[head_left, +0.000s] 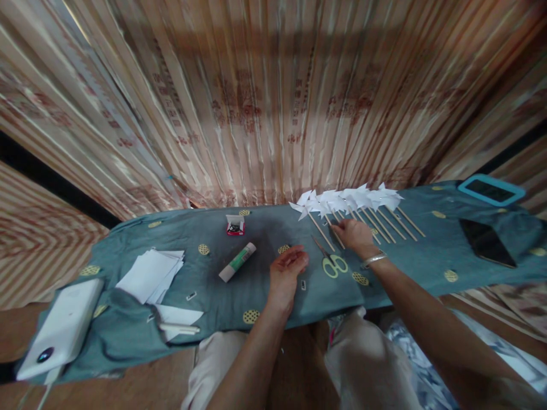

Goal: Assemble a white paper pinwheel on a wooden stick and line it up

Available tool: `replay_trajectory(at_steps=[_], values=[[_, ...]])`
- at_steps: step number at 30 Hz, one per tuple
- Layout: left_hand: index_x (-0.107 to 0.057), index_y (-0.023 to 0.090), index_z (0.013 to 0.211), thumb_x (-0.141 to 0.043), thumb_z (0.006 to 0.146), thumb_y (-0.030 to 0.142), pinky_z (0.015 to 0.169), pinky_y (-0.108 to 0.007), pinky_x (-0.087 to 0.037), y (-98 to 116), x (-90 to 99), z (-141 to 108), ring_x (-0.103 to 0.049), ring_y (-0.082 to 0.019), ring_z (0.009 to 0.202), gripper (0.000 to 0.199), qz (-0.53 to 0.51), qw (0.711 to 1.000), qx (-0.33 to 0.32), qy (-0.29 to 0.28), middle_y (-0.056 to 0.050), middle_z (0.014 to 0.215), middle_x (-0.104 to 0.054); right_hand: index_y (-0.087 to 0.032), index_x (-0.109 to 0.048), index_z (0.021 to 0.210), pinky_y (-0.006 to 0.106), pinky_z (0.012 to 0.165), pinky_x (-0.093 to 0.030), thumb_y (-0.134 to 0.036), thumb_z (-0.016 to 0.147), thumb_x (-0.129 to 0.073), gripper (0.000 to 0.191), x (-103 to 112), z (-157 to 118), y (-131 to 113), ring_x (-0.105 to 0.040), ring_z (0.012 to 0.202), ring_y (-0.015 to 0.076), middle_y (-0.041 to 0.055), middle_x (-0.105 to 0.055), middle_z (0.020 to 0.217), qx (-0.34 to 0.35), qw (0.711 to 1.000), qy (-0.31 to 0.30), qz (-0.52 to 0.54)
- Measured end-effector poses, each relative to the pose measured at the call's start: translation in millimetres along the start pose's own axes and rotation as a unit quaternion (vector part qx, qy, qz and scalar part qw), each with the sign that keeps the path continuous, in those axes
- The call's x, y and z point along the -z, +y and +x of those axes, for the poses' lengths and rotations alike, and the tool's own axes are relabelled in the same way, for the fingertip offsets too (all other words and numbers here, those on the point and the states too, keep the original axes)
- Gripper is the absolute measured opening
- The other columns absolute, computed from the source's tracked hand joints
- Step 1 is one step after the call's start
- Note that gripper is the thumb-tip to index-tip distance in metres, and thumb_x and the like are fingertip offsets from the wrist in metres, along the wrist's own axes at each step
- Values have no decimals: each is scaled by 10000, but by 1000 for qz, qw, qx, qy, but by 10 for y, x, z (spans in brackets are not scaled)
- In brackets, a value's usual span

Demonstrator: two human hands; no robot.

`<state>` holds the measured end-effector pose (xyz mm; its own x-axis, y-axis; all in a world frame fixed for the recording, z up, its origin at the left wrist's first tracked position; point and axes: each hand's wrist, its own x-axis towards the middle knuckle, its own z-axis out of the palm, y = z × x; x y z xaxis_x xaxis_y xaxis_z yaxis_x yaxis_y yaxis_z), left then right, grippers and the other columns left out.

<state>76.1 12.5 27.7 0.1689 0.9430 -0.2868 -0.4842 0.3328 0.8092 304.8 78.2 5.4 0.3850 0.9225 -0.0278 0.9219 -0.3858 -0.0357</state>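
A row of white paper pinwheels (350, 199) on thin wooden sticks lies along the far edge of the cloth-covered table. My right hand (355, 234) reaches over the sticks, its fingers closed in a pinch at the stick of one pinwheel toward the left of the row. The hand hides part of the sticks behind it. My left hand (288, 270) is held over the cloth, fingers loosely curled and apart, with nothing in them. Scissors (332, 263) with pale green handles lie between my two hands, blades pointing away from me.
Left of my hands are a glue stick (237, 262) and a small open red box (235, 226) of dark pieces. Farther left are white paper sheets (151, 274), a pen (182, 328) and a white device (62, 330). A phone (487, 242) and blue-framed tablet (491, 189) lie right.
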Motion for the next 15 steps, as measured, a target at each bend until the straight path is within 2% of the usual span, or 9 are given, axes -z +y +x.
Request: replay_trajectory(at_steps=[5, 15], values=[[-757, 187, 796, -817, 530, 271, 646, -237, -414, -13, -36, -6, -562, -106, 648, 286, 2, 1000, 2, -2, -12, 718, -683, -105, -703, 1019, 373, 803, -477, -379, 945, -458, 375, 38, 2, 150, -671, 981, 310, 216, -711, 996, -20, 1000, 14, -15], [-762, 199, 794, -826, 521, 280, 656, -241, -420, -50, -113, 2, -565, -112, 659, 292, 28, 1000, 2, -2, -15, 723, -686, -137, -711, 1003, 339, 767, -480, -366, 929, -497, 322, -131, 42, 194, -684, 937, 285, 186, -725, 982, -15, 1000, 9, -2]])
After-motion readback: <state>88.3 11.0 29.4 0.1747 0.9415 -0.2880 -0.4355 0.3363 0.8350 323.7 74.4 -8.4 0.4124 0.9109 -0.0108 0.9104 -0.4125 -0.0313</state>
